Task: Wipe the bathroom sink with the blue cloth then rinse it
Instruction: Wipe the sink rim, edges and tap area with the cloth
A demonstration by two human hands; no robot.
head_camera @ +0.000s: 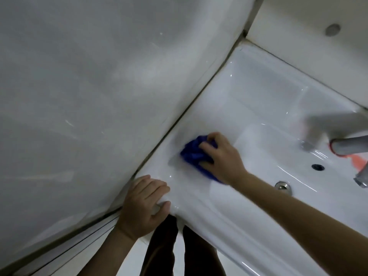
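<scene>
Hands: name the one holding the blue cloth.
The right hand, pressing the bunched blue cloth on the sink ledge; the left hand holds only the sink's front corner.

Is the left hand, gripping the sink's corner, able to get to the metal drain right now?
Probably not directly: the right hand, gripping the blue cloth against the sink, has its forearm lying between the left hand and the drain; reaching over might work.

The blue cloth (192, 154) is bunched into a crumpled wad and is held down by the right hand (221, 158) on the flat left ledge of the sink (258, 108), near the wall. The sink is white and glossy.
</scene>
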